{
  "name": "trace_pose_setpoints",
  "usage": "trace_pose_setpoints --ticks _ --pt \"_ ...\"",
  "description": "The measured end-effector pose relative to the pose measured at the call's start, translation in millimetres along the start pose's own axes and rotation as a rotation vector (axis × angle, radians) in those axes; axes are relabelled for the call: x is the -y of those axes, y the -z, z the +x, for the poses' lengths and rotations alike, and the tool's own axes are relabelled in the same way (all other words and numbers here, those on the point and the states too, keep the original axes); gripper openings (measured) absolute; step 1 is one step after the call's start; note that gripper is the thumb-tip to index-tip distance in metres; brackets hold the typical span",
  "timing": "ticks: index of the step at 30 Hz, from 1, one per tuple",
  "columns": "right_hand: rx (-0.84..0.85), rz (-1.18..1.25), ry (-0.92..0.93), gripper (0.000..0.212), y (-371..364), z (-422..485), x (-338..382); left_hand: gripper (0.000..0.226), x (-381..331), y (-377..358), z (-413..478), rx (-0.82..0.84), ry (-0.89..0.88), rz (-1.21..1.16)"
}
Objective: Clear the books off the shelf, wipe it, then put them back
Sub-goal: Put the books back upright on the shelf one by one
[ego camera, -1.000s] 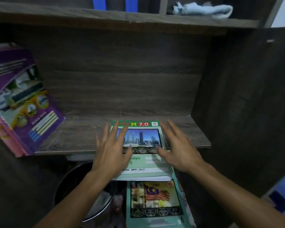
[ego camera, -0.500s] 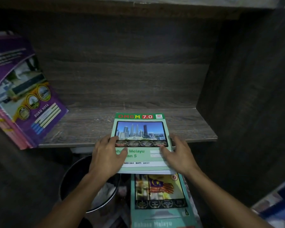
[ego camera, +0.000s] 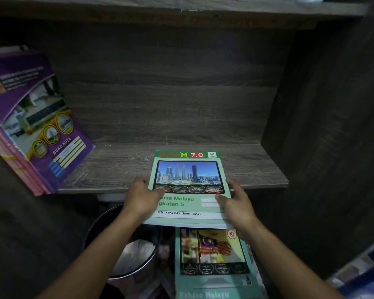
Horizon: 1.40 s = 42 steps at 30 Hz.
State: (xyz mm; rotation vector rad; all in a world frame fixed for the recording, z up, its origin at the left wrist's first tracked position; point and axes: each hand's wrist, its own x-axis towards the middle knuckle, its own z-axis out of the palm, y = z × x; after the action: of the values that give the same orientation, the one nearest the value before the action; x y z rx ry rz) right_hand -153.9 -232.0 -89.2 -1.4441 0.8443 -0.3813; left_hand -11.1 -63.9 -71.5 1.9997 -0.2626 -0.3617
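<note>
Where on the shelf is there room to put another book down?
The shelf board is bare between the leaning purple notebooks and the green workbook, and, narrower, between that workbook and the right side wall. Crowded: the middle front, where left hand and right hand grip the workbook.

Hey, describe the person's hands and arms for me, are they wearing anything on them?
The left hand and right hand are ungloved. The left forearm and right forearm are bare to the picture's edge: no sleeves, watch or bracelet. It is too dim to rule out a thin ring.
</note>
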Motion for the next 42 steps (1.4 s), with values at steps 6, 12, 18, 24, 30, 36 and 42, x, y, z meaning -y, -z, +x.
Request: trace_pose_setpoints --ticks 6,12,18,24,30,36,42 --pt "0.027 0.179 -0.005 0.053 7 1 1 0.022 -16 24 21 0.267 0.221 -0.253" --pt "0.117 0.247 0.054 0.061 12 8 15 0.02 -46 39 26 0.376 0.164 -0.37" --pt "0.139 0.227 0.162 0.054 6 15 37 0.022 -80 64 26 0.375 0.012 -0.332" --pt "0.172 -0.169 0.243 0.058 -16 23 61 0.025 -111 70 1 0.276 -0.187 -0.335" --pt "0.143 -0.385 0.468 0.073 -61 -7 84 0.025 -121 80 -15 0.082 -0.419 -0.325" --pt "0.287 -0.424 0.587 0.107 -115 -35 78 0.029 -104 82 -14 -0.139 -0.556 -0.249" --pt "0.254 -0.376 0.619 0.103 -148 -29 60 0.032 -87 77 -14 -0.191 -0.525 -0.291"
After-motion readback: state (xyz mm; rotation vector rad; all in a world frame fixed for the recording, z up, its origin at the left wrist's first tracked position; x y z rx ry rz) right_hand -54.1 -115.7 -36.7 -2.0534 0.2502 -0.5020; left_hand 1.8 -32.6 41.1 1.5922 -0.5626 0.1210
